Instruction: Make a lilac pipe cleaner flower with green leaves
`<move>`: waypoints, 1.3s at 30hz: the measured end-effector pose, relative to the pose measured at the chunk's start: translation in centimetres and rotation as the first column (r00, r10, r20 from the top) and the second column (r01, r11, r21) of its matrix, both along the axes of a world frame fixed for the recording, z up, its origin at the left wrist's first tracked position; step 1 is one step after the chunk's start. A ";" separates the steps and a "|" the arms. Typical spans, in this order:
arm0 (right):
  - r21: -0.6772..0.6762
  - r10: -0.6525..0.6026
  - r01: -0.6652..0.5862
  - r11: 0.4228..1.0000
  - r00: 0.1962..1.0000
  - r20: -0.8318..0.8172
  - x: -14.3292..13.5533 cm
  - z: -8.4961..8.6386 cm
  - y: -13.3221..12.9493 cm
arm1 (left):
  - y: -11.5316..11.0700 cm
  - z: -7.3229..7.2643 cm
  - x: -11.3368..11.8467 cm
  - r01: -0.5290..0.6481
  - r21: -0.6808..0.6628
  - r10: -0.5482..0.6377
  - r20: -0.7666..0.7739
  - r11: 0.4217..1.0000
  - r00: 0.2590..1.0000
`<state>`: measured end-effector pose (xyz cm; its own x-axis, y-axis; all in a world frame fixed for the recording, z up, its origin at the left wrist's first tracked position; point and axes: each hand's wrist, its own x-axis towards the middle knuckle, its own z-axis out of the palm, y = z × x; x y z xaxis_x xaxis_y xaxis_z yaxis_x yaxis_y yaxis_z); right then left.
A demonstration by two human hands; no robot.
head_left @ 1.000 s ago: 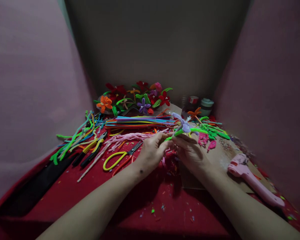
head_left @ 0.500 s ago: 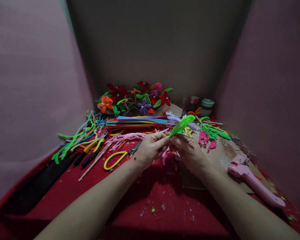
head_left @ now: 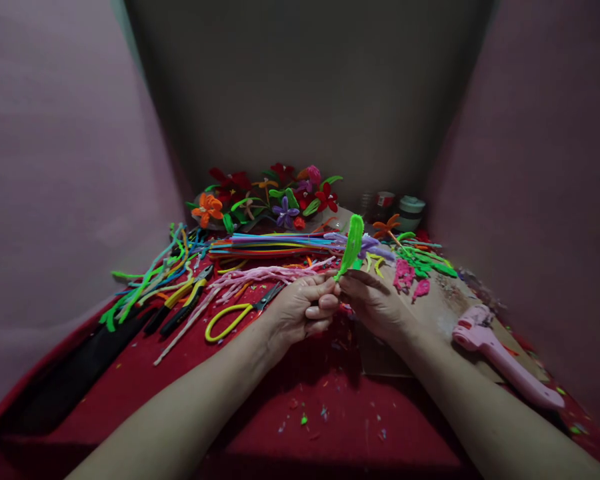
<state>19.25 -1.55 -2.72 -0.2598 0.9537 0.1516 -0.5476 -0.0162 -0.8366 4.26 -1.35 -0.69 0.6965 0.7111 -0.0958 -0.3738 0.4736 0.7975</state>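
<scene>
A bright green pipe-cleaner leaf [head_left: 351, 243] stands nearly upright between my two hands at the middle of the view. My left hand [head_left: 310, 303] pinches its lower end, with the other fingers curled in. Against the same base, the fingers of my right hand [head_left: 373, 297] press from the other side. Beside my left wrist lie scissors [head_left: 230, 322] with yellow handles. Pink pipe cleaners [head_left: 260, 275] are spread just behind that hand.
Yellow-and-black pliers [head_left: 187, 303] lie left, near loose pipe cleaners [head_left: 147, 280]. A pipe-cleaner bundle [head_left: 275, 245] lies before the pipe-cleaner flowers [head_left: 285, 210]. At right, a pink glue gun [head_left: 500, 353] rests partly on cardboard [head_left: 435, 320]. A lidded jar [head_left: 411, 212] stands behind.
The green leaf has swung from leaning right to nearly upright, its broad side now facing me. Both hands stay together at its base, and the view has shifted slightly.
</scene>
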 end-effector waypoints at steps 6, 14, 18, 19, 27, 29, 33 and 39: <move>0.031 -0.069 0.068 0.997 0.997 0.027 -0.2 0.3 0.0 | -0.3 0.7 0.2 -0.051 0.129 0.071 -0.159 0.990 0.985; 0.064 -0.205 0.201 0.978 0.976 0.069 -0.6 -0.6 0.0 | -1.3 -0.1 0.8 -0.115 0.922 0.778 -0.241 0.371 0.581; 0.117 -0.201 0.184 0.976 0.967 0.158 -0.7 -0.6 -0.2 | -1.1 0.0 0.7 -0.159 0.852 0.724 -0.308 0.498 0.617; 0.122 -0.183 0.164 0.979 0.970 0.160 -0.8 -0.6 -0.2 | -1.0 0.1 0.7 -0.185 0.798 0.678 -0.335 0.573 0.654; 0.086 -0.063 0.057 0.995 0.996 0.068 -0.8 0.7 -0.6 | -0.7 1.1 0.7 -0.274 0.463 0.449 -0.324 0.843 0.833; 0.063 -0.072 0.068 0.996 0.996 0.058 -0.8 0.8 -0.6 | -0.7 1.0 0.7 -0.277 0.439 0.434 -0.310 0.855 0.846; 0.058 -0.045 0.041 0.997 0.997 0.059 -0.6 0.6 -0.4 | -0.5 0.7 0.6 -0.262 0.374 0.377 -0.278 0.890 0.884; 0.045 -0.024 0.023 0.999 1.000 0.017 -0.3 0.3 -0.1 | -0.5 0.7 0.5 -0.207 0.248 0.267 -0.237 0.946 0.934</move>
<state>18.98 -1.70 -2.43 -0.2401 0.9519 0.1901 -0.5327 0.0345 -0.8456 4.77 -1.83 -0.01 0.4756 0.8762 -0.0782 -0.2162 0.2026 0.9551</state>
